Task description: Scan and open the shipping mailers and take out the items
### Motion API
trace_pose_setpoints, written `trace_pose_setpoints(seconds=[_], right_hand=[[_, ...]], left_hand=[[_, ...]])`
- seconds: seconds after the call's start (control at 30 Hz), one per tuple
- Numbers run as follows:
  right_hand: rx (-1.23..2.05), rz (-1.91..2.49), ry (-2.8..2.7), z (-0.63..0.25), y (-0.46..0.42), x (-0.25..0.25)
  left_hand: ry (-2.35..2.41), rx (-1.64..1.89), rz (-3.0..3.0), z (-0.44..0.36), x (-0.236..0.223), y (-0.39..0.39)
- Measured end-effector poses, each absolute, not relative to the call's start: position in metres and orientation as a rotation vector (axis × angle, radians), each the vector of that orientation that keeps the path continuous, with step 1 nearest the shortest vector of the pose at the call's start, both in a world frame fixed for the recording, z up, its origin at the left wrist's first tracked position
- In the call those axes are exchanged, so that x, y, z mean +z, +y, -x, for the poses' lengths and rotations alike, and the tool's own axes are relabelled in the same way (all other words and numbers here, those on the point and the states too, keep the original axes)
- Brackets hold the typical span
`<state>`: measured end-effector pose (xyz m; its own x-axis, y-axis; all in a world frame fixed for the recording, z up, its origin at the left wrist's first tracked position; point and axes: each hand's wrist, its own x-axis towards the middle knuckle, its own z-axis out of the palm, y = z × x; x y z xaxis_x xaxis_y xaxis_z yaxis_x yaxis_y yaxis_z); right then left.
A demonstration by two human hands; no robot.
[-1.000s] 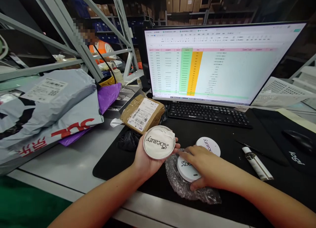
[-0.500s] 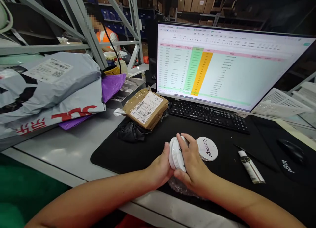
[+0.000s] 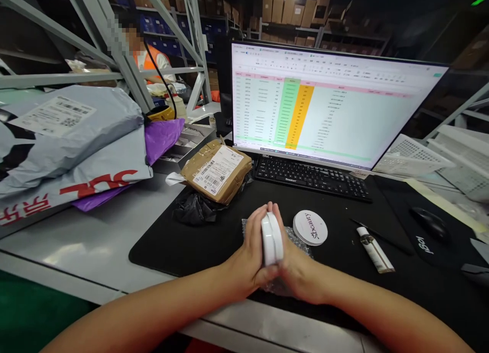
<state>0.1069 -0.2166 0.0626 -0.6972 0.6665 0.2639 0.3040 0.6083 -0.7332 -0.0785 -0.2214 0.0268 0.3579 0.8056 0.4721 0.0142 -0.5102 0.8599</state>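
Note:
My left hand (image 3: 248, 248) and my right hand (image 3: 292, 266) press a thick stack of white round cards (image 3: 272, 239) between their palms. It stands on edge, with a seam running down its side; its flat faces are hidden by my hands. Just right of my hands lies a smaller stack of white round cards (image 3: 310, 227) printed "Sbeauty", flat on the black desk mat (image 3: 160, 246). Bubble wrap (image 3: 282, 287) lies beneath and behind my hands. Farther right is a small bottle (image 3: 376, 251) with a white cap, on its side, beside a thin dark pen-like stick (image 3: 382, 236).
A taped brown parcel (image 3: 217, 170) sits at the mat's back left, against crumpled black plastic (image 3: 194, 205). Grey mailing bags (image 3: 76, 139) pile up at left. Behind stand a keyboard (image 3: 311, 177) and monitor (image 3: 324, 108); a mouse (image 3: 430, 223) is at right. A person in an orange vest (image 3: 151, 60) is beyond.
My right hand's fingers have moved from the stack's face to flat against its side, and both palms now squeeze it upright. The camera view has shifted slightly right.

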Motion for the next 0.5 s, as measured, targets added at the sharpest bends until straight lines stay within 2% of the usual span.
trace_pose_setpoints(seconds=[0.07,0.23,0.3,0.4,0.5], right_hand=[[0.948,0.900,-2.363,-0.129,-0.208,0.080],[0.465,1.716,-2.266,-0.183,-0.185,0.080],[0.583,1.854,-2.204,-0.192,-0.181,0.063],[0.758,1.798,-2.105,-0.197,-0.178,0.045],[0.843,1.748,-1.987,-0.202,-0.180,0.047]], left_hand=[[0.773,1.158,-2.011,0.079,0.028,-0.217],[0.863,0.804,-2.201,0.074,0.026,-0.208],[0.925,0.719,-2.155,0.071,0.019,-0.205],[0.984,0.661,-2.039,0.067,0.007,-0.198],[1.001,0.692,-1.985,0.066,0.002,-0.195]])
